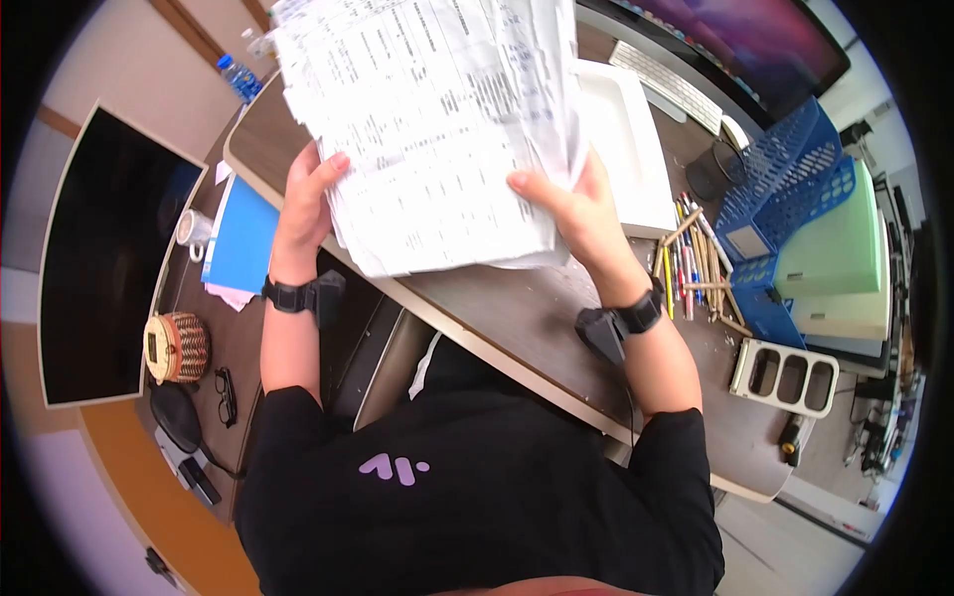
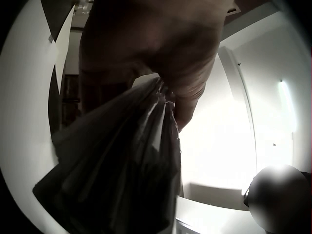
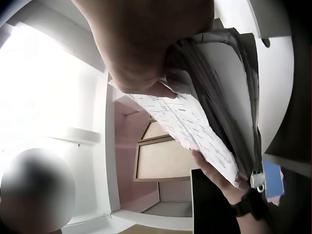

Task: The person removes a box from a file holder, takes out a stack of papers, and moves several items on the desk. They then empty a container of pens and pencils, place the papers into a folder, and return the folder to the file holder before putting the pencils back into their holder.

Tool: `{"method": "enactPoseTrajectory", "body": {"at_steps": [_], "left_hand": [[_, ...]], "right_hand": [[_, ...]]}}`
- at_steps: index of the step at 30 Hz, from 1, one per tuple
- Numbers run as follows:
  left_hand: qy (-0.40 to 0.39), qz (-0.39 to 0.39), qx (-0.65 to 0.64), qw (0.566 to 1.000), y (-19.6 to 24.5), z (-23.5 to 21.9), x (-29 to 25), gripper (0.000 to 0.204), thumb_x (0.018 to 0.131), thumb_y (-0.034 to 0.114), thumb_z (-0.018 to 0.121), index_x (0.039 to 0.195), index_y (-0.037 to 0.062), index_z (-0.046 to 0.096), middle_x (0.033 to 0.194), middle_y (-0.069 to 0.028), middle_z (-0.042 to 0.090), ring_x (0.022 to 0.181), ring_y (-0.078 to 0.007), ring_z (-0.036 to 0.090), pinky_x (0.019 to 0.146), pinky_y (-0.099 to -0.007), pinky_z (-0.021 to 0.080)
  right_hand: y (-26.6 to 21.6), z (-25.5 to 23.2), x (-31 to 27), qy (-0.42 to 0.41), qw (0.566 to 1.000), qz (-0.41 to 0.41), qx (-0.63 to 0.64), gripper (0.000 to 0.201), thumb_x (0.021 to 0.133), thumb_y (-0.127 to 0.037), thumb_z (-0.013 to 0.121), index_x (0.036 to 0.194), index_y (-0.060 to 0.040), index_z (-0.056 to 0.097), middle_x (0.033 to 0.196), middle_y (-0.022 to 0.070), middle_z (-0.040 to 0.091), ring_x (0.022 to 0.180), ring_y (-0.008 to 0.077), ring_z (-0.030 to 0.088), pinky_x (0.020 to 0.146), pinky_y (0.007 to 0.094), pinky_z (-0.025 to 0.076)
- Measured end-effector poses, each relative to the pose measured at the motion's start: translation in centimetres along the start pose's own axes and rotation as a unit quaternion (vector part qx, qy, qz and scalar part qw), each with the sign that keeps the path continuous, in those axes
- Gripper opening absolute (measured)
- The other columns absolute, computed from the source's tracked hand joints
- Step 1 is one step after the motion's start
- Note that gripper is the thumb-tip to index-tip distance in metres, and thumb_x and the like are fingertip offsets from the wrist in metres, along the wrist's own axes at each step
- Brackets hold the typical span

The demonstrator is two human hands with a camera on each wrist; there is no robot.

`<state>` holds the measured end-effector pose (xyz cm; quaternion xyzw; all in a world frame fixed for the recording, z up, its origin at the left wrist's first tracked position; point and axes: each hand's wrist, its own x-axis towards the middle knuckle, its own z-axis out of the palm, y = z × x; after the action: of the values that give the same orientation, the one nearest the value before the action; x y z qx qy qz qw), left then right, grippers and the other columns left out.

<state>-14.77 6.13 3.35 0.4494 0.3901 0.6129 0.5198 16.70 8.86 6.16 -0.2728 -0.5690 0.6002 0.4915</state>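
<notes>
The left hand (image 1: pixel 308 204) and right hand (image 1: pixel 586 214) both grasp the paper stack (image 1: pixel 437 139), which spans the gap between them, thumbs lying on its printed face and other fingers behind its side edges. Just beyond the right fingers sits a shallow white tray (image 1: pixel 628 134), partly covered by papers. Right of those fingers lie loose pens (image 1: pixel 691 258), with a black mesh cup (image 1: pixel 714 174) just past them. Farther right stands a blue file holder (image 1: pixel 780 164); a pale green folder (image 1: pixel 835 238) is perhaps inside it, perhaps only against it. Well left of the left fingers stand a white mug (image 1: pixel 194 228) and wicker basket (image 1: pixel 179 350).
</notes>
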Motion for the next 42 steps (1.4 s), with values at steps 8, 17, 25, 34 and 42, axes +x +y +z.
{"method": "enactPoseTrajectory", "body": {"at_steps": [8,17,25,34,42], "left_hand": [[-0.028,0.129,0.084,0.988,-0.8,12.8,-1.8,0.049,0.09,0.009,0.07,0.132,-0.0077,0.05,0.124,-0.0122,0.061,0.111,-0.0185,0.058,0.1,-0.0316,0.043],[-0.127,0.114,0.074,0.983,-6.4,18.7,-6.5,0.034,0.089,-0.001,0.069,0.121,-0.005,0.058,0.113,-0.0086,0.063,0.104,-0.017,0.058,0.095,-0.0309,0.044],[-0.147,0.105,0.089,0.979,-8.2,19.6,-6.7,0.039,0.088,0.002,0.071,0.123,-0.0039,0.056,0.112,-0.0101,0.063,0.103,-0.0184,0.059,0.093,-0.0319,0.045],[-0.119,0.143,0.072,0.98,-9.1,20.2,-6.0,0.078,0.08,0.042,0.083,0.132,-0.0043,0.049,0.121,-0.0111,0.058,0.109,-0.0217,0.056,0.098,-0.0363,0.043],[-0.154,0.134,0.089,0.975,-9.3,17.6,-4.8,0.079,0.078,0.04,0.086,0.133,-0.0028,0.05,0.12,-0.0126,0.063,0.109,-0.0236,0.061,0.097,-0.0377,0.048]], "right_hand": [[-3.0,-5.3,-11.4,0.112,0.964,-0.05,-0.235,0.066,0.087,-0.004,0.072,0.144,0.0012,0.042,0.129,0.0136,0.06,0.119,0.0217,0.056,0.103,0.0351,0.042],[-1.6,-7.8,-21.4,0.238,0.928,-0.014,-0.285,0.031,0.083,0.001,0.067,0.114,0.0017,0.062,0.107,0.0178,0.068,0.099,0.0244,0.064,0.088,0.0355,0.048],[-3.6,-7.9,-21.4,0.266,0.906,-0.026,-0.329,0.055,0.077,-0.008,0.078,0.127,0.0011,0.056,0.118,0.0165,0.064,0.106,0.0246,0.062,0.092,0.0363,0.048],[-4.1,-7.7,-19.5,0.313,0.915,-0.109,-0.23,0.075,0.071,-0.01,0.084,0.136,0.0003,0.049,0.126,0.0136,0.06,0.113,0.0238,0.058,0.097,0.0371,0.046],[-3.8,-9.0,-19.8,0.261,0.908,-0.176,-0.276,0.069,0.069,-0.011,0.087,0.13,0.0004,0.055,0.116,0.0146,0.068,0.104,0.0247,0.065,0.093,0.0367,0.049]]}}
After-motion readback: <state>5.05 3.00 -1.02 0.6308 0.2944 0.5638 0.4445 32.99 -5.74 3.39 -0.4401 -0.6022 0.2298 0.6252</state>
